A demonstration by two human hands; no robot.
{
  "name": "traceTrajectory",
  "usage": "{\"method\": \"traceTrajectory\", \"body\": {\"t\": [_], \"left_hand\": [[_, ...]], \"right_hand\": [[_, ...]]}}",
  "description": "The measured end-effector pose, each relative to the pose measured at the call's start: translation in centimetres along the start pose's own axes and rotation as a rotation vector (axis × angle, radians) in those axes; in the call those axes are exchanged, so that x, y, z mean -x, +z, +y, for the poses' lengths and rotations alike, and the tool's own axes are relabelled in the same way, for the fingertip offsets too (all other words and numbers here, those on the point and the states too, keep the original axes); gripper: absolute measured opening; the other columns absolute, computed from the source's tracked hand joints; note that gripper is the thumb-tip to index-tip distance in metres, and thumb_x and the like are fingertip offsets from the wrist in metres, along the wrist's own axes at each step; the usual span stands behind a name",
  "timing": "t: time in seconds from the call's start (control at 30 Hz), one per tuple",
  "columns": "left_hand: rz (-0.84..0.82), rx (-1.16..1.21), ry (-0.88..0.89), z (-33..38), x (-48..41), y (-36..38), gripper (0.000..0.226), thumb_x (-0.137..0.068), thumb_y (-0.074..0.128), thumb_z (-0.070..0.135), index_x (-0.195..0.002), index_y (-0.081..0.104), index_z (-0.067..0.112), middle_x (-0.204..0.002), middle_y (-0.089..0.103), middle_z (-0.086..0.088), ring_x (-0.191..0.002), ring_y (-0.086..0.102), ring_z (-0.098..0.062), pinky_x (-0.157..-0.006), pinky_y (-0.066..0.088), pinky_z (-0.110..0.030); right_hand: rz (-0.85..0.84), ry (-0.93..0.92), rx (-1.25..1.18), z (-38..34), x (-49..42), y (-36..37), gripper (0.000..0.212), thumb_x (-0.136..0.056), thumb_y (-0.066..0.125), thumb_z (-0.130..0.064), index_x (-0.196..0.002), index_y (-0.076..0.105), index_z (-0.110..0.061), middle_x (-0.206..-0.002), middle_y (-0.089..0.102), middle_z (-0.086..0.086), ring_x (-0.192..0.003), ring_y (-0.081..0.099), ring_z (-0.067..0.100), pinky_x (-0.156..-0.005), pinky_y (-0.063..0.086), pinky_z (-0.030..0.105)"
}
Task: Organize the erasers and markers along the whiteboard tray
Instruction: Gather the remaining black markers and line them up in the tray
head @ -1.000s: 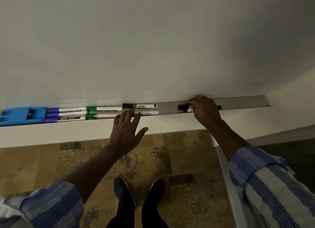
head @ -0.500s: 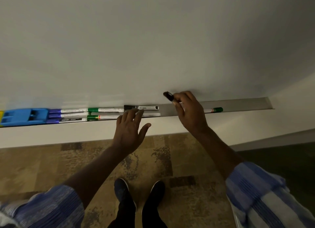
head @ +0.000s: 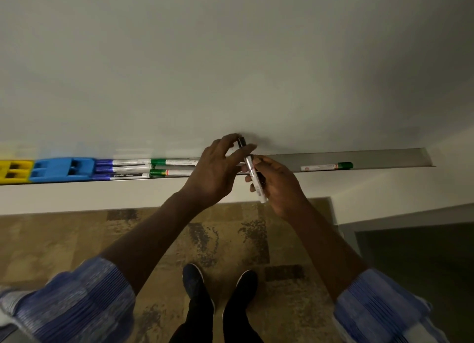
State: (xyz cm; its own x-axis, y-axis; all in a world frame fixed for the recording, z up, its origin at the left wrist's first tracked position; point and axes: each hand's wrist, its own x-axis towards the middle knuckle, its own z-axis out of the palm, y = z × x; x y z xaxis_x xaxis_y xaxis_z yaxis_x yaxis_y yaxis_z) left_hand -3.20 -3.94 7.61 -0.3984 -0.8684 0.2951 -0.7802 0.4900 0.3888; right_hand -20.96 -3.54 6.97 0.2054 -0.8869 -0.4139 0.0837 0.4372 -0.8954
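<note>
A metal tray runs under the whiteboard. My right hand holds a black-capped marker tilted above the tray. My left hand touches the marker's black cap with its fingertips. At the tray's left end lie a yellow eraser and a blue eraser. Beside them sit purple-capped markers and green-capped markers, partly hidden behind my left hand. One green-capped marker lies alone on the right part of the tray.
Below the tray is a patterned brown carpet. My two dark shoes stand on it. A dark green floor area lies to the right, past a wall corner.
My right hand lifted the black-capped marker off the tray and carried it left. My left hand left the tray's edge and rose to meet the marker's cap.
</note>
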Motion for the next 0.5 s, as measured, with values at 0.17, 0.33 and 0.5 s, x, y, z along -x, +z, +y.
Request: {"method": "traceTrajectory", "body": {"t": [0.17, 0.33, 0.5], "left_hand": [[0.0, -0.004, -0.038, -1.7, 2.9, -0.5, 0.021, -0.094, 0.062, 0.01, -0.114, 0.069, 0.009, -0.099, 0.059, -0.013, -0.085, 0.057, -0.028, -0.065, 0.051, -0.039], [0.001, 0.019, -0.358, -2.6, 6.6, 1.0, 0.022, -0.095, 0.065, 0.02, -0.114, 0.067, 0.011, -0.098, 0.065, -0.01, -0.086, 0.059, -0.029, -0.068, 0.051, -0.038], [0.025, -0.008, -0.435, -2.9, 5.1, 2.3, 0.016, -0.092, 0.067, 0.019, -0.102, 0.063, 0.008, -0.092, 0.063, -0.012, -0.082, 0.056, -0.03, -0.066, 0.048, -0.04]], "right_hand": [[-0.047, -0.045, 0.464, 1.1, 0.9, -0.6, 0.021, -0.097, 0.057, -0.034, -0.112, 0.07, -0.027, -0.095, 0.075, -0.008, -0.08, 0.07, 0.014, -0.062, 0.052, 0.024], [0.19, -0.309, 0.856, 2.8, 0.7, -1.0, 0.02, -0.095, 0.063, -0.019, -0.113, 0.07, -0.015, -0.109, 0.07, 0.0, -0.086, 0.064, 0.011, -0.072, 0.048, 0.015], [0.31, -0.453, 0.966, 2.8, -1.0, 0.0, 0.027, -0.095, 0.059, -0.008, -0.122, 0.066, -0.006, -0.118, 0.059, 0.014, -0.102, 0.063, 0.025, -0.087, 0.057, 0.031]]}}
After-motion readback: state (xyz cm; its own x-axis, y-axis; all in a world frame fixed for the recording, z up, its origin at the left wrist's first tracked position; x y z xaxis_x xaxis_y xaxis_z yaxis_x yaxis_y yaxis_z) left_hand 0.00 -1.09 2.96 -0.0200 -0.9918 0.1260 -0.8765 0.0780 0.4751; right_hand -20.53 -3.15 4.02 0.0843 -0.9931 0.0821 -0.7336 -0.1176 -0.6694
